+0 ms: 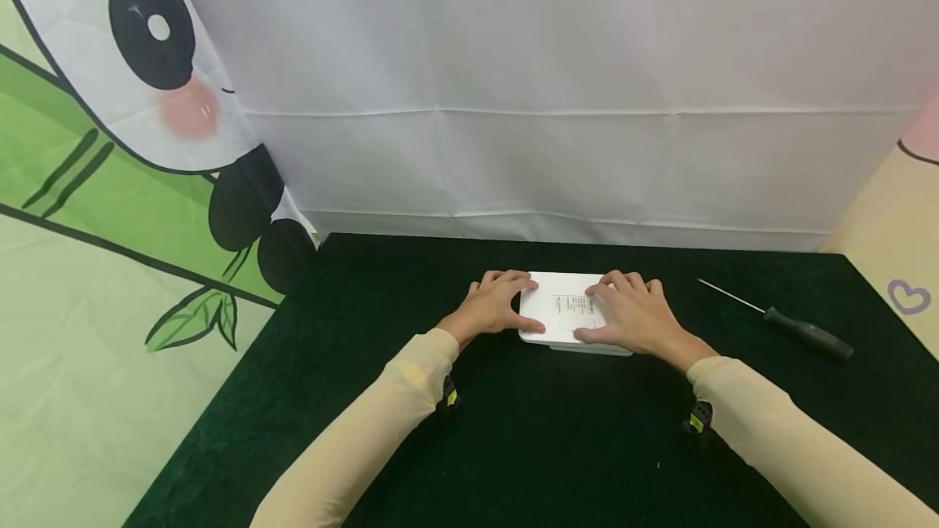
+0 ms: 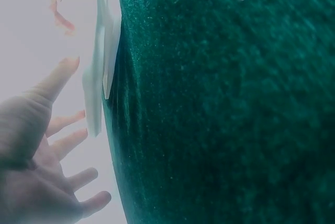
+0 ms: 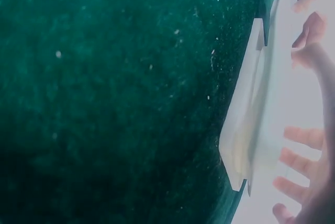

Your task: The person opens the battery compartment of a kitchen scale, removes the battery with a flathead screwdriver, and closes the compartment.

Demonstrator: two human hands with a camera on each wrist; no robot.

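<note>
A flat white plastic case (image 1: 550, 288) with a printed label lies on the dark green cloth, its top plate shifted left over a lower white part (image 1: 597, 351). Both wrist views show these two layers edge-on, the top plate (image 2: 93, 88) overhanging at the left end. My left hand (image 1: 491, 306) is at that left end, thumb and forefinger tips spread on the top face. Over the right end lies my right hand (image 1: 637, 314), thumb near the front edge and forefinger beside the label. Its fingers (image 3: 296, 161) extend toward the plate in the right wrist view.
A screwdriver (image 1: 807, 335) with a dark handle lies to the right of the case, its shaft pointing back left. The green-covered table (image 1: 513, 446) ends at a pale cloth backdrop (image 1: 550, 88). Printed cartoon cloth hangs at the left.
</note>
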